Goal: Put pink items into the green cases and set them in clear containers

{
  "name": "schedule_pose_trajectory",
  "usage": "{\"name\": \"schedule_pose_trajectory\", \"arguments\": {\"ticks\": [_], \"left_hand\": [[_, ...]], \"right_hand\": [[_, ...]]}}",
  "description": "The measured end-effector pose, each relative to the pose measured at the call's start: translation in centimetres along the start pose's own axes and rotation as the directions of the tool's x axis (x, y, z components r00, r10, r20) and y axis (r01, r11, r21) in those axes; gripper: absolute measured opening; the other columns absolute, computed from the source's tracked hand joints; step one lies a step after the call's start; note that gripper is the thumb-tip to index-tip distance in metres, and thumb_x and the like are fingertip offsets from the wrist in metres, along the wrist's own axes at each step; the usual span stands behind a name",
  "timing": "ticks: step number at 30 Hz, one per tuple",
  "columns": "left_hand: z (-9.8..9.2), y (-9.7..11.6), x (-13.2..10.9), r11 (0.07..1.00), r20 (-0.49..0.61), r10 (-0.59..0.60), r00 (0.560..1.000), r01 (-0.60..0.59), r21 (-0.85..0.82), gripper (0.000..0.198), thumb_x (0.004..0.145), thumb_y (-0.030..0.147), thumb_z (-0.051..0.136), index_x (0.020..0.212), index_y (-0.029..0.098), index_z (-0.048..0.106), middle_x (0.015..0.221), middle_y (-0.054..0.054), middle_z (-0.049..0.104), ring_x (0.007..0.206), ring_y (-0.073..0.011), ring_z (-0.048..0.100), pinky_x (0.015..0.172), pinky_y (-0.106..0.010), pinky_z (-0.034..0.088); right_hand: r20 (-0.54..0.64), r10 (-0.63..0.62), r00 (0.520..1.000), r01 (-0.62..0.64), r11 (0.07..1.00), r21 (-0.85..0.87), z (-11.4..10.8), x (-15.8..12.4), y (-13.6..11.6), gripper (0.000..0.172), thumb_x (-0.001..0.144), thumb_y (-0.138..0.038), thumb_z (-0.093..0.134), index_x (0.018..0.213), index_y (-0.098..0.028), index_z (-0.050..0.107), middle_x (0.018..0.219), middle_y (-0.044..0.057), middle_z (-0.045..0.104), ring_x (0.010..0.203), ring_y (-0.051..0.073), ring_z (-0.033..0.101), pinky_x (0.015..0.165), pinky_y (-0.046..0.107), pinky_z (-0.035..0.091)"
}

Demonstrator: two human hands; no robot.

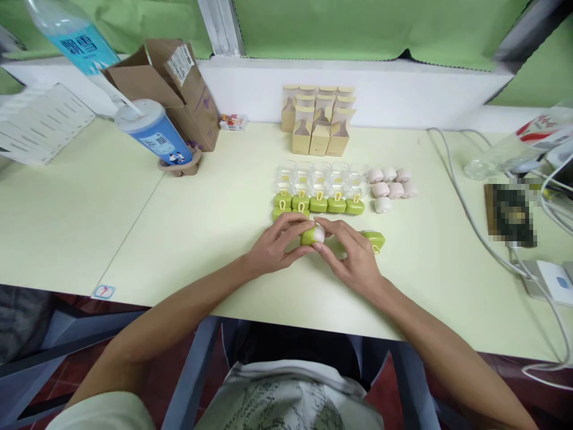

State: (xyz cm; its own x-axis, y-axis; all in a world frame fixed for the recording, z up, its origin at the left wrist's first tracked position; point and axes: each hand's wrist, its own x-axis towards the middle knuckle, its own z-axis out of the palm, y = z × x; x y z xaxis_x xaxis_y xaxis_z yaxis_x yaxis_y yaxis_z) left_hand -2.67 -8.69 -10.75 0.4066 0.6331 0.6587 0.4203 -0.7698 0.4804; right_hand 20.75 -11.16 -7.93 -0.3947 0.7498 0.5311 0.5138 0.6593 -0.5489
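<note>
Over the front middle of the table, my left hand (277,243) pinches the green half of a small rounded case (307,237). My right hand (353,254) grips a white rounded piece (319,233) that meets the green part; whether it sits inside cannot be told. Just beyond my hands stand rows of green cases with yellow loops (318,204), partly hidden by my left fingers. Another green case (375,240) lies beside my right hand. Behind the rows are clear plastic cups (320,178) with small yellow bits, and pale pink and white rounded pieces (396,190) to their right.
Open small cardboard boxes (310,137) stand against the wall. At left are a blue drink cup (161,143) in a holder, a brown carton (192,101) and a bottle (80,45). Cables (461,197), a clear bottle (505,152) and a power strip (548,282) lie at right.
</note>
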Motion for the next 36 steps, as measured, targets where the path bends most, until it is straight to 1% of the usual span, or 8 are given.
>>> {"name": "schedule_pose_trajectory", "arguments": {"ticks": [3,7,11,18,23,28,32,36], "left_hand": [[0.4,1.0,0.1,0.974,-0.049,-0.123,0.991,0.111,-0.198,0.040,0.107,0.051,0.063,0.139,0.029,0.066,0.133,-0.014,0.072,0.123,-0.0269,0.074,0.101,-0.046,0.067],[0.8,1.9,-0.2,0.877,-0.001,-0.259,0.966,0.235,-0.419,0.038,0.109,0.044,0.061,0.143,0.028,0.062,0.136,-0.014,0.074,0.121,-0.0244,0.077,0.102,-0.040,0.067],[0.7,2.0,-0.3,0.887,0.023,-0.287,0.958,0.275,-0.371,0.042,0.106,0.049,0.066,0.140,0.026,0.063,0.129,-0.013,0.079,0.115,-0.0238,0.079,0.102,-0.038,0.066],[0.5,2.4,-0.1,0.938,0.046,-0.258,0.965,0.262,-0.229,0.034,0.113,0.039,0.051,0.141,0.025,0.062,0.121,-0.009,0.081,0.106,-0.0206,0.080,0.093,-0.035,0.065],[0.5,2.7,0.0,0.941,0.069,-0.254,0.965,0.263,-0.213,0.038,0.115,0.042,0.042,0.139,0.021,0.063,0.122,-0.010,0.082,0.100,-0.0197,0.080,0.089,-0.032,0.064],[0.5,2.5,-0.2,0.940,0.069,-0.281,0.957,0.289,-0.179,0.042,0.115,0.044,0.040,0.137,0.019,0.066,0.119,-0.009,0.083,0.094,-0.0179,0.079,0.084,-0.029,0.062],[0.6,2.6,0.0,0.931,0.092,-0.307,0.947,0.319,-0.179,0.044,0.116,0.043,0.038,0.136,0.019,0.069,0.108,-0.008,0.084,0.079,-0.0161,0.076,0.078,-0.029,0.061],[0.4,2.8,0.4,0.896,0.129,-0.345,0.930,0.367,-0.250,0.042,0.116,0.043,0.041,0.136,0.021,0.071,0.119,-0.008,0.083,0.080,-0.0156,0.075,0.078,-0.029,0.060]], "right_hand": [[-0.030,-0.048,0.998,0.045,0.996,-0.071,0.3,-0.1,0.3,0.047,0.111,-0.040,0.058,0.157,-0.029,0.060,0.113,0.012,0.070,0.099,0.027,0.073,0.086,0.043,0.066],[-0.074,-0.134,0.988,0.122,0.981,-0.152,0.5,-0.2,0.7,0.050,0.108,-0.036,0.066,0.157,-0.030,0.059,0.125,0.015,0.067,0.098,0.027,0.073,0.081,0.043,0.067],[-0.086,-0.170,0.982,0.154,0.973,-0.170,0.6,-0.5,0.4,0.058,0.106,-0.029,0.069,0.162,-0.032,0.053,0.129,0.015,0.068,0.099,0.027,0.075,0.081,0.041,0.069],[-0.116,-0.255,0.960,0.238,0.960,-0.146,0.5,-0.4,-0.2,0.069,0.103,-0.020,0.072,0.167,-0.027,0.047,0.118,0.015,0.071,0.102,0.026,0.077,0.082,0.037,0.070],[-0.123,-0.298,0.947,0.261,0.932,-0.253,0.7,-0.3,-0.3,0.067,0.102,-0.020,0.074,0.164,-0.024,0.050,0.112,0.012,0.074,0.088,0.022,0.078,0.073,0.033,0.067],[-0.142,-0.349,0.926,0.274,0.883,-0.381,1.1,-0.2,-0.5,0.051,0.100,-0.019,0.077,0.148,-0.013,0.061,0.105,0.011,0.076,0.082,0.019,0.078,0.066,0.028,0.062],[-0.144,-0.343,0.928,0.274,0.892,-0.359,1.2,0.0,-0.6,0.045,0.102,-0.017,0.074,0.144,-0.012,0.062,0.103,0.011,0.075,0.075,0.016,0.076,0.066,0.028,0.062],[-0.168,-0.308,0.937,0.247,0.920,-0.305,1.1,-0.1,-0.5,0.043,0.102,-0.018,0.073,0.144,-0.016,0.062,0.101,0.008,0.074,0.071,0.015,0.073,0.064,0.027,0.062]]}}
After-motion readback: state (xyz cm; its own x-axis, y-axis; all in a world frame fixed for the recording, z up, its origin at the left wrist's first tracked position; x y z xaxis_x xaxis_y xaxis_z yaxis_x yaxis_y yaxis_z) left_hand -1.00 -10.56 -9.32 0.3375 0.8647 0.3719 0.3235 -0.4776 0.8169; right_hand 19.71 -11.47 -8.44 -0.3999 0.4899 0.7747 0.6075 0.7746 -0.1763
